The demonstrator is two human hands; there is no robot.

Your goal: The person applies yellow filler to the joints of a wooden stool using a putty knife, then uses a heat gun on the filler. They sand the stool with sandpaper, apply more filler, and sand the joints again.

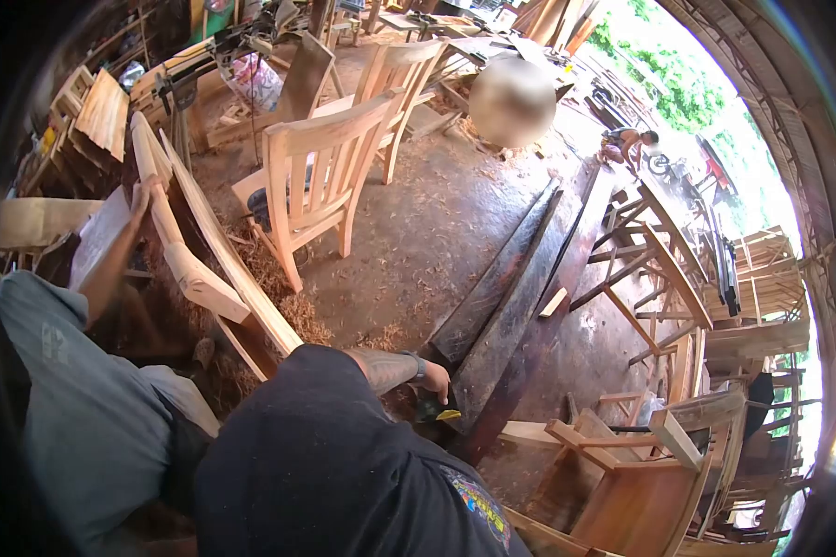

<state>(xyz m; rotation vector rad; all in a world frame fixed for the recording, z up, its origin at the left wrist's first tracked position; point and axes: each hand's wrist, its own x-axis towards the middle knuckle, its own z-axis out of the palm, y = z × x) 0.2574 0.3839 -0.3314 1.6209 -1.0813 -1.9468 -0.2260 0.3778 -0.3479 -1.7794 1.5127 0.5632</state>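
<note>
My left hand [432,382], with a band on its wrist, reaches out from a black sleeve near the middle of the head view. Its fingers are curled over a small dark object with a yellow strip [448,414], partly hidden by the hand. Long dark boards [506,325] lie just right of it. My right hand does not show. At the left, a co-worker in a grey shirt [93,399] has a hand on a shaped pale wooden piece [190,269], beside a long pale board [237,265].
Wooden chairs [320,176] stand ahead, with wood shavings [297,316] on the floor. Chair frames [664,260] are at the right, and another wooden chair [636,492] is at the lower right. A person [627,144] crouches far back beyond the boards.
</note>
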